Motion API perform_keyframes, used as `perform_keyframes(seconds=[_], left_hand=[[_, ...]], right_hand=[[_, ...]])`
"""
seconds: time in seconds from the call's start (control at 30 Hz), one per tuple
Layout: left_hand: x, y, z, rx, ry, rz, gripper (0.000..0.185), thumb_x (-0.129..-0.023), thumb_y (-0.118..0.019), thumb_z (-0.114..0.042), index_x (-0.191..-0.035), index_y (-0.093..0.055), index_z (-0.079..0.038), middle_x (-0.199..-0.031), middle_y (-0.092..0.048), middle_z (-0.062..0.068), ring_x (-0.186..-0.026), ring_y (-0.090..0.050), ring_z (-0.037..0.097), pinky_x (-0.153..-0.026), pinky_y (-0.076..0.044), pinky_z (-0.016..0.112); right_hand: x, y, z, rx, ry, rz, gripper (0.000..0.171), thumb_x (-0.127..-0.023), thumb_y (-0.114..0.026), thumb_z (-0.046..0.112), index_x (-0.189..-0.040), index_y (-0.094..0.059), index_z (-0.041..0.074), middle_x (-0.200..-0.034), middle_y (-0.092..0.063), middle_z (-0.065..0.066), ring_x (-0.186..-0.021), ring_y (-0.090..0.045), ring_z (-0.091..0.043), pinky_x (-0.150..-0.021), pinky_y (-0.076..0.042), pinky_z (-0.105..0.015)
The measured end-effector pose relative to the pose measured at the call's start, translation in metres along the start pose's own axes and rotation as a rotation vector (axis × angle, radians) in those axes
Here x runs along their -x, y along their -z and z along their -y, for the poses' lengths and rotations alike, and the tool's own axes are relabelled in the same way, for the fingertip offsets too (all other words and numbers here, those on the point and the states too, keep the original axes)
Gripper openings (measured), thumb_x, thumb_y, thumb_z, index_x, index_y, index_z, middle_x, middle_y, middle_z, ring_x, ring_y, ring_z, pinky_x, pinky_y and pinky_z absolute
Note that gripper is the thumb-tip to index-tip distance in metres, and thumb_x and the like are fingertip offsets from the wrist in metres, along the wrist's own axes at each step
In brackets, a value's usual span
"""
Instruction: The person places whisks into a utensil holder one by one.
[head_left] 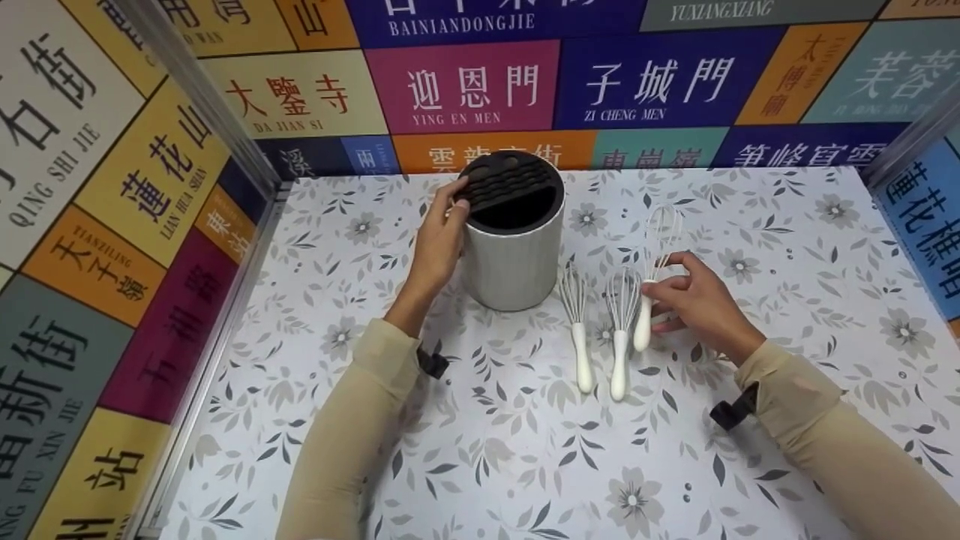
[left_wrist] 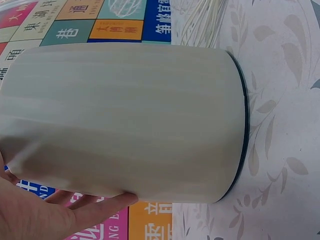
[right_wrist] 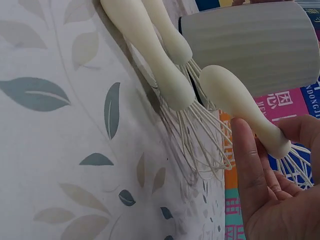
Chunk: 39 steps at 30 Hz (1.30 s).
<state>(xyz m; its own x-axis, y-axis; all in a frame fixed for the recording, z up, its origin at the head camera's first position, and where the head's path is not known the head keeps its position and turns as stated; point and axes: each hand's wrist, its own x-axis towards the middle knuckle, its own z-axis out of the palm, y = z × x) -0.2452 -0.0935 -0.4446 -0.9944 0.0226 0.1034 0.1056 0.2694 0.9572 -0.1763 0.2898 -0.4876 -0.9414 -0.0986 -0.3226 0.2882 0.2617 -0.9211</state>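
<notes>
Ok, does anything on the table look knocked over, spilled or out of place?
Nothing stands out. The white holder stands upright with the left hand on its rim. Two whisks lie side by side on the floral tablecloth, and the right hand grips the handle of the third whisk. No spill or damage shows.

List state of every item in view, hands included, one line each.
holder: upright on the table, slotted black top, nothing in it.
left hand: grips the holder's side at the rim.
right whisk: handle pinched, handle end at the table.
right hand: pinches that whisk's handle.
middle whisk: lying flat, untouched.
left whisk: lying flat, untouched.
table: floral cover, bears everything.
</notes>
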Motion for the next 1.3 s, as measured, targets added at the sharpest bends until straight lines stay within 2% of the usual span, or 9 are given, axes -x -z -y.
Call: perform_keyframes(seconds=[0.3,0.53,0.73,0.93,1.07,1.2,1.3], left_hand=[[0.001,0.001,0.000,-0.017,-0.036,0.004,0.040,-0.108,-0.041,-0.044,-0.147,-0.048,-0.041,-0.141,-0.055,0.000,-0.092,-0.058,0.020,-0.067,-0.046,0.032],[0.000,0.001,0.001,-0.015,-0.032,0.004,0.040,-0.108,-0.041,-0.045,-0.147,-0.049,-0.042,-0.149,-0.050,-0.003,-0.109,-0.056,0.017,-0.072,-0.047,0.033],[-0.001,0.000,0.001,-0.005,-0.044,-0.004,0.040,-0.108,-0.042,-0.042,-0.147,-0.050,-0.040,-0.145,-0.052,-0.001,-0.097,-0.057,0.020,-0.069,-0.047,0.034],[-0.002,0.001,0.001,-0.013,-0.030,0.003,0.039,-0.108,-0.041,-0.045,-0.147,-0.049,-0.043,-0.153,-0.047,-0.005,-0.120,-0.053,0.017,-0.083,-0.049,0.035],[-0.002,0.001,0.002,-0.009,-0.020,0.005,0.039,-0.108,-0.042,-0.045,-0.146,-0.049,-0.044,-0.153,-0.048,-0.005,-0.119,-0.054,0.019,-0.081,-0.050,0.040],[-0.002,0.001,0.002,-0.003,-0.034,0.006,0.040,-0.108,-0.042,-0.044,-0.148,-0.049,-0.041,-0.155,-0.046,-0.005,-0.125,-0.052,0.018,-0.095,-0.048,0.040],[-0.001,0.001,0.003,0.000,-0.041,0.007,0.041,-0.108,-0.042,-0.043,-0.149,-0.049,-0.039,-0.155,-0.046,-0.003,-0.124,-0.051,0.018,-0.099,-0.046,0.039]], right_hand=[[-0.011,-0.011,0.010,-0.030,0.051,0.015,0.062,-0.094,-0.076,0.027,-0.139,-0.035,0.016,-0.095,-0.068,-0.005,-0.082,-0.074,-0.024,-0.068,-0.061,-0.050],[-0.014,-0.017,0.024,-0.047,0.083,0.012,0.061,-0.093,-0.076,0.027,-0.139,-0.038,0.014,-0.097,-0.070,-0.006,-0.081,-0.072,-0.024,-0.069,-0.062,-0.049],[-0.020,-0.024,0.036,-0.035,0.093,-0.020,0.059,-0.093,-0.077,0.029,-0.137,-0.040,0.014,-0.099,-0.071,-0.008,-0.084,-0.073,-0.025,-0.068,-0.062,-0.048],[-0.025,-0.028,0.051,-0.047,0.135,-0.016,0.058,-0.093,-0.076,0.026,-0.136,-0.040,0.013,-0.096,-0.072,-0.006,-0.082,-0.073,-0.024,-0.066,-0.062,-0.047],[-0.027,-0.031,0.063,-0.062,0.164,-0.010,0.056,-0.093,-0.076,0.025,-0.136,-0.042,0.013,-0.098,-0.072,-0.008,-0.080,-0.073,-0.023,-0.065,-0.062,-0.046],[-0.028,-0.034,0.076,-0.094,0.199,-0.008,0.054,-0.093,-0.076,0.022,-0.135,-0.044,0.013,-0.097,-0.072,-0.010,-0.078,-0.072,-0.024,-0.062,-0.062,-0.046],[-0.028,-0.036,0.087,-0.125,0.230,-0.004,0.053,-0.093,-0.075,0.019,-0.134,-0.043,0.011,-0.094,-0.072,-0.009,-0.076,-0.072,-0.025,-0.061,-0.061,-0.047]])
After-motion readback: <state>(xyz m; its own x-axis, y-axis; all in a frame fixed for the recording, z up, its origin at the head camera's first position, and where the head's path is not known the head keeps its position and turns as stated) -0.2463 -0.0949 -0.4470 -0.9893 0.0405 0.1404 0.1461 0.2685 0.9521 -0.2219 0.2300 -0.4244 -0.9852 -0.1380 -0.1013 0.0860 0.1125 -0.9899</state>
